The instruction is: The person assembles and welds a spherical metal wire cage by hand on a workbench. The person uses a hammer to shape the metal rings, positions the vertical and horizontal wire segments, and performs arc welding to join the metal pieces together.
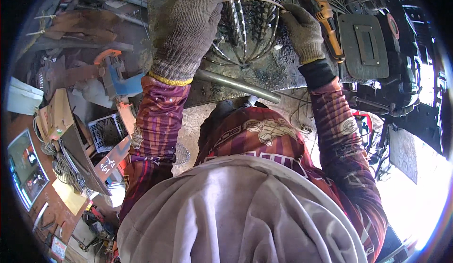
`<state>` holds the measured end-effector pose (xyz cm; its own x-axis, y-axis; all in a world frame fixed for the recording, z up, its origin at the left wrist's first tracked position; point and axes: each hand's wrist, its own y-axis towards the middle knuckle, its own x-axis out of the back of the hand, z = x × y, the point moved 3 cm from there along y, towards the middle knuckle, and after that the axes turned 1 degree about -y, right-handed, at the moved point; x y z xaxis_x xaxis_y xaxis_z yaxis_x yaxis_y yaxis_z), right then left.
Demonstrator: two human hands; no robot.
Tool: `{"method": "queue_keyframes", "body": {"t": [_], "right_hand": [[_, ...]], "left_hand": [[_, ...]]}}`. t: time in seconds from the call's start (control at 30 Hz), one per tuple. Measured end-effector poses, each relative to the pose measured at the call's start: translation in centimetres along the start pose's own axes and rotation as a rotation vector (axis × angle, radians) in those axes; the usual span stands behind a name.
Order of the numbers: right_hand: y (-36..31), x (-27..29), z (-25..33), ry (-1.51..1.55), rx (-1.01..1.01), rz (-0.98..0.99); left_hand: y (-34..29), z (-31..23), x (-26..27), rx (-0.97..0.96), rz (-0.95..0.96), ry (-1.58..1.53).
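From the head view, we have both gloved hands up on a round wire guard (245,27), a cage of curved metal rods lying on the dark, spatter-flecked workbench (283,69) in front of us. Our left hand (184,31) lies over the guard's left rim, fingers curled down and closed around the wires, apparently to pin the frame flat so it cannot turn. Our right hand (302,31) pinches a single outer rod at the upper right rim, thumb and fingers shut tight on it, seemingly to hold that rod in line with the hoop. A steel tube (238,84) lies along the bench's near edge below the guard. Just beside the right hand rests a yellow power tool (323,12), then a dark welding mask (364,46). A blue vise (118,76) stands well to the left.
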<state>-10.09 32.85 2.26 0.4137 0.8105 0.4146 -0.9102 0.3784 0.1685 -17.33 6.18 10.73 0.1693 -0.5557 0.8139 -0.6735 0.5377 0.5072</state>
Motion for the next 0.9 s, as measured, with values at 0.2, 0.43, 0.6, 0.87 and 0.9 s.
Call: {"method": "queue_keyframes", "body": {"t": [0.2, 0.43, 0.6, 0.87, 0.9], "right_hand": [[-0.1, -0.1, 0.5, -0.008, -0.013, 0.006], [-0.9, 1.1, 1.3, -0.052, 0.035, -0.16], [-4.4, 2.7, 2.0, -0.524, 0.167, 0.019], [-5.9, 1.9, 3.5, -0.696, 0.186, 0.243], [-5.9, 2.0, 3.3, -0.749, 0.229, 0.251]], "left_hand": [[-0.2, 0.2, -0.8, -0.062, -0.063, 0.035], [-0.2, 0.0, -0.9, -0.052, -0.015, 0.09], [-0.3, -0.1, -0.7, -0.011, -0.009, 0.032], [-0.4, -0.2, -1.2, -0.087, -0.116, 0.1], [-0.2, -0.2, -1.1, -0.098, -0.116, 0.102]]}}
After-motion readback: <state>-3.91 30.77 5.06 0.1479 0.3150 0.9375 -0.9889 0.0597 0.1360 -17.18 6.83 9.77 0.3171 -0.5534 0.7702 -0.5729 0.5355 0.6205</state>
